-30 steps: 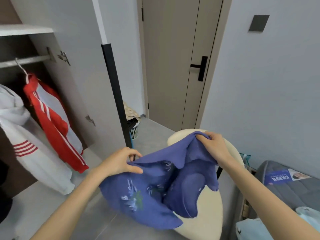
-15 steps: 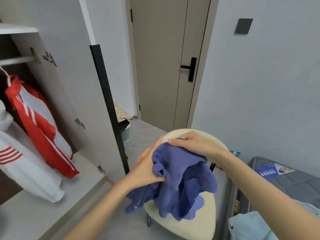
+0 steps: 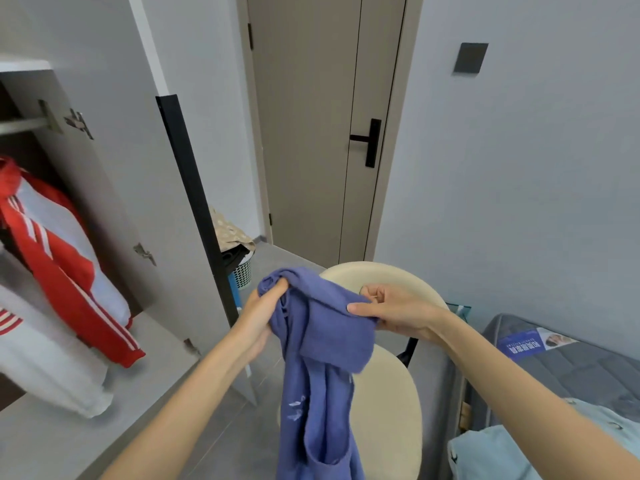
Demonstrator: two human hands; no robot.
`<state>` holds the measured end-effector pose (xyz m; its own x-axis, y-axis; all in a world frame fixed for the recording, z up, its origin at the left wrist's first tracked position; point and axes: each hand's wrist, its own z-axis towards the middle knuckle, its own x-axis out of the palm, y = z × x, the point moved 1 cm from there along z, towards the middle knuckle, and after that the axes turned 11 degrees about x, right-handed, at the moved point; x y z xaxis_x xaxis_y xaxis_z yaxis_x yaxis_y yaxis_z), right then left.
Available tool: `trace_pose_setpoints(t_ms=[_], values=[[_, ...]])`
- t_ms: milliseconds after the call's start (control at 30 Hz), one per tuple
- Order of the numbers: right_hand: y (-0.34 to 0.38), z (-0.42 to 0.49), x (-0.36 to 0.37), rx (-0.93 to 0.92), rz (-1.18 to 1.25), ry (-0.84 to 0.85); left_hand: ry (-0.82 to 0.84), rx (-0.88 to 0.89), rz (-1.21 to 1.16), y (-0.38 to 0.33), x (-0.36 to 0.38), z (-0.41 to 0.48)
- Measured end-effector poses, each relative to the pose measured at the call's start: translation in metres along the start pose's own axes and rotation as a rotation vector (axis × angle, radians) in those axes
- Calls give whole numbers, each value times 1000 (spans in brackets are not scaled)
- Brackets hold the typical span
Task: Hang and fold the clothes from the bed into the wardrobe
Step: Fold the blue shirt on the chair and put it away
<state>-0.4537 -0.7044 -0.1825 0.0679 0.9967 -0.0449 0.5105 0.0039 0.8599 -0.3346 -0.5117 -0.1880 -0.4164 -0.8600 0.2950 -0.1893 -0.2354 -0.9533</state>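
A person's two bare arms reach forward into a small bedroom, holding a blue-violet garment (image 3: 322, 348) up in front of the body. The left hand (image 3: 263, 313) grips a bunched top corner of the cloth, fingers curled round it. The right hand (image 3: 394, 311) pinches the opposite top edge between thumb and curled fingers. The garment hangs down from both hands in long folds, with a small pale print low on its front, and its lower end runs out of view at the bottom. Directly behind it stands a cream chair (image 3: 388, 403) with a rounded back and seat. To the left, an open wardrobe (image 3: 69, 188) shows a red and white jacket (image 3: 65, 265) hanging from a rail (image 3: 20, 125), with a white garment (image 3: 45, 368) beside it, draping onto the wardrobe floor. Behind the wardrobe door, a laundry basket (image 3: 242, 271) holds crumpled clothes. Straight ahead is a closed beige door (image 3: 311, 133) with a black handle. At the lower right, a grey bed (image 3: 571, 368) holds a pale blue garment (image 3: 502, 455).
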Motion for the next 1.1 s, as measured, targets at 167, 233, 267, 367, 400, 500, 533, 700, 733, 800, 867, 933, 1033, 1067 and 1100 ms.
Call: trace_pose_setpoints(t_ms=[167,233,267,367,400,500,533,700,733,800,867,933,1033,1067,1100], values=[[10,-4,-12,-75,167,-109,-86,27,89,11,-20,13],[20,-5,-9,-135,179,-166,-4,127,398,15,-28,14],[25,-7,-5,-165,157,-169,65,181,585,16,-30,14],[36,-7,8,-224,44,-158,342,209,764,18,-26,9],[39,-6,11,-233,17,-156,453,186,740,17,-18,4],[46,-2,21,-256,-55,-126,589,200,718,15,11,-7],[47,0,22,-264,-72,-124,558,263,727,15,18,-8],[52,7,14,-320,-34,-283,404,379,773,11,31,-1],[51,8,11,-323,-3,-293,401,370,757,9,33,1],[44,11,5,-316,73,-310,317,374,754,3,34,7],[33,15,-1,-270,99,-355,223,372,771,-4,31,14],[16,20,-7,-174,-26,-336,271,383,721,-10,26,19],[-17,30,-11,-17,-357,-131,305,330,647,-15,21,20],[-27,34,-10,14,-442,-80,300,316,614,-16,21,20],[-36,39,-7,23,-514,-52,296,309,584,-16,21,20]])
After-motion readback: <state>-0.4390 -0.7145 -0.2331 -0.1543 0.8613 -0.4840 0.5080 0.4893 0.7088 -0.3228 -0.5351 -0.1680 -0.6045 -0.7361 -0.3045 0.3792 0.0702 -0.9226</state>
